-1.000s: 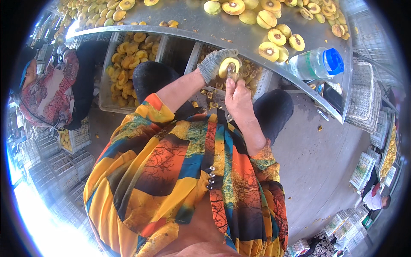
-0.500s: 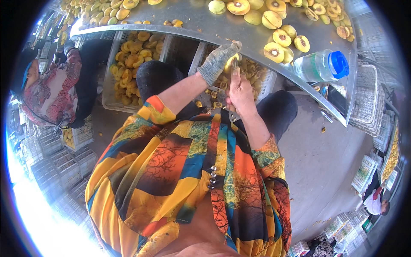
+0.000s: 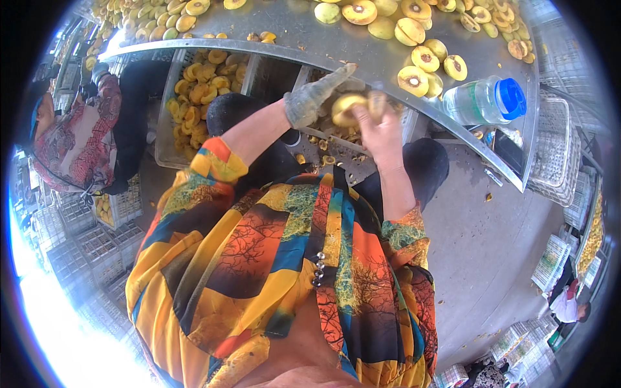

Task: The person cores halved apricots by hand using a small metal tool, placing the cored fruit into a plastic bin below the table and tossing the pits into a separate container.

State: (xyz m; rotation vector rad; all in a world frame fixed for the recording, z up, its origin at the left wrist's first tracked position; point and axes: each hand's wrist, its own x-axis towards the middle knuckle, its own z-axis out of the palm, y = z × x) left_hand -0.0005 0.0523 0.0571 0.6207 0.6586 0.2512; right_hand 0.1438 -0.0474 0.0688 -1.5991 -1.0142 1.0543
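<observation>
My left hand (image 3: pixel 318 97), in a grey dirt-stained glove, is open. Its fingers stretch out toward the metal table's front edge. Beside it my bare right hand (image 3: pixel 381 128) is closed on a yellow stone fruit half (image 3: pixel 348 110), the thumb pressed against the hollowed side. Motion blurs the right fingers, and whether a tool is also in them I cannot tell. Both hands are over a white crate (image 3: pixel 406 124) of fruit scraps, between my knees. Above them on the table lie several cut fruit halves (image 3: pixel 413 81), some with the stone showing.
A clear bottle with a blue lid (image 3: pixel 511 98) lies on the metal table (image 3: pixel 278 26). To the left, under its edge, stands a crate of yellow fruit pieces (image 3: pixel 202 87). Another person (image 3: pixel 77 136) sits at the far left. Stacked white crates (image 3: pixel 553 145) stand at the right.
My left hand has come off the fruit half and moved slightly left, its fingers straightening. The fruit half is now in my right hand, where a metal tool showed before.
</observation>
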